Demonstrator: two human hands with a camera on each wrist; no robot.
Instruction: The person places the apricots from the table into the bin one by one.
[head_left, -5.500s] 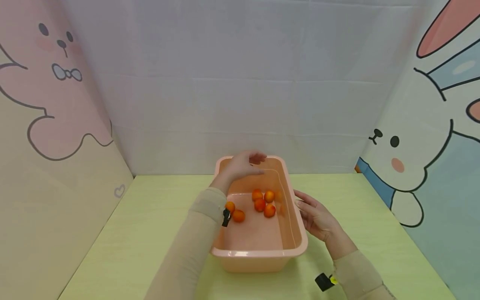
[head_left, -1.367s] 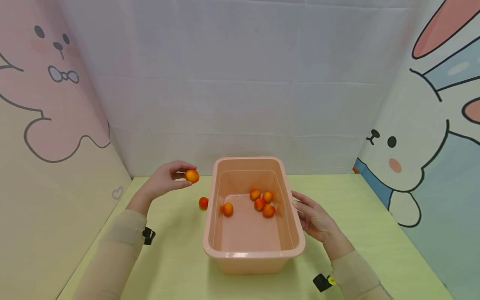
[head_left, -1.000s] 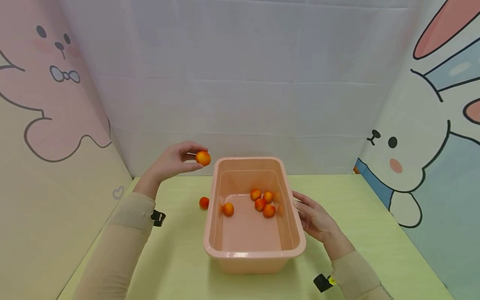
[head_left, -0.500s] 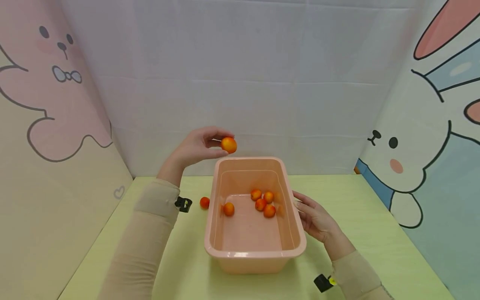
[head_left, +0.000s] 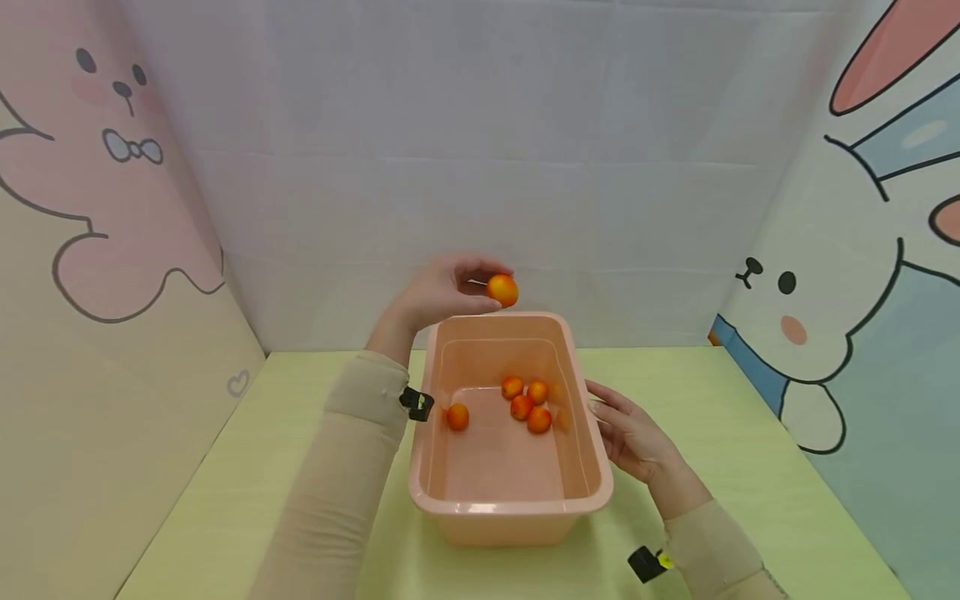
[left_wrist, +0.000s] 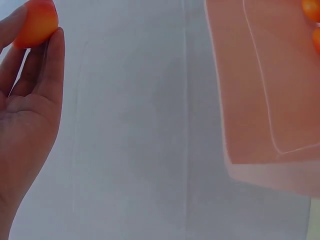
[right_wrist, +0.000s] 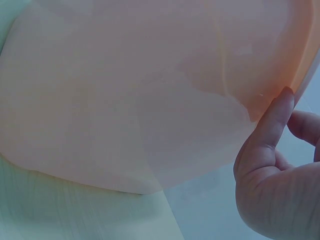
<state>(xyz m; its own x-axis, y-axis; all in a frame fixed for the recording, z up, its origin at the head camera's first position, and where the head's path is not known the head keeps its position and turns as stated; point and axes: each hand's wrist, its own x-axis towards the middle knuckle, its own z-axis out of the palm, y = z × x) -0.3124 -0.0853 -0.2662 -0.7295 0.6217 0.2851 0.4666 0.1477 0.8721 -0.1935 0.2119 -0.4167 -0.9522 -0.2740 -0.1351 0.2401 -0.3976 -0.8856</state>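
My left hand (head_left: 457, 292) pinches a small orange-red fruit (head_left: 502, 290) between thumb and fingertips, over the far rim of a peach-coloured plastic tub (head_left: 517, 507). The left wrist view also shows this fruit (left_wrist: 39, 22), yellow blending into red, with the tub wall (left_wrist: 250, 100) apart from it at right. Several similar fruits (head_left: 521, 407) lie together on the tub floor, and a single fruit (head_left: 457, 417) lies nearer its left wall. My right hand (head_left: 633, 433) touches the tub's right side with extended fingers; in the right wrist view a straight fingertip (right_wrist: 286, 95) meets the wall below the rim.
The tub stands on a pale yellow-green table (head_left: 300, 467). Behind it rises a white cloth backdrop (head_left: 637, 208), and cartoon-printed panels (head_left: 127, 250) flank both sides. A black wrist camera (head_left: 416, 404) on the left sleeve overlaps the tub's left rim.
My left hand has carried the fruit up and rightward from the table's left side to the tub's far rim. Its arm now hides the fruit left of the tub. My right hand stays put.
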